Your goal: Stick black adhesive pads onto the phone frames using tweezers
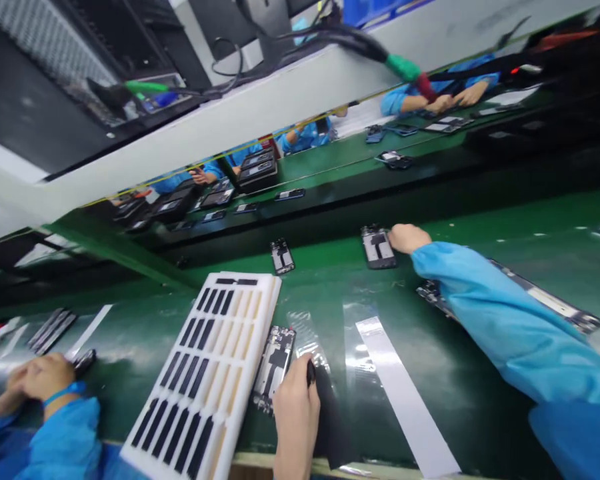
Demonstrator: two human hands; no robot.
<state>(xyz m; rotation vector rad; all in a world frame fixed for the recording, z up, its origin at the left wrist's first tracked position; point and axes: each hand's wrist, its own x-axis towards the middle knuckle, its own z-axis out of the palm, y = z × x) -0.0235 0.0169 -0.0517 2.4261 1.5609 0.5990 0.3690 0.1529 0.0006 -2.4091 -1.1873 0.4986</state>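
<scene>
In the head view, everything lies tilted, and the white foam tray (260, 293) serves as the landmark. The left hand (295, 413), which seems to be the person's own though the tilt leaves this less than certain, is just beside the tray's long edge, next to an open phone frame (274, 367). Its fingers (300, 380) are closed around a small dark tool (311, 372), with a black sheet (333, 427) beyond them. The right hand (405, 238) is well past the tray, resting against the end of a second phone frame (379, 248) on the green surface (330, 280). Its fingers are curled out of sight, so I cannot tell whether they grip it or only touch it.

A third phone frame (283, 257) lies just off the tray's far end. Clear plastic film (365, 347) and a white strip (405, 400) lie between the hands. The blue sleeve (510, 320) of the right arm crosses a long frame (545, 293). A neighbour's hand (35, 380) works beyond the tray's other side.

The sleeve could drag the long frame out of place, and a slip of the tool could scratch the open frame's exposed parts.
</scene>
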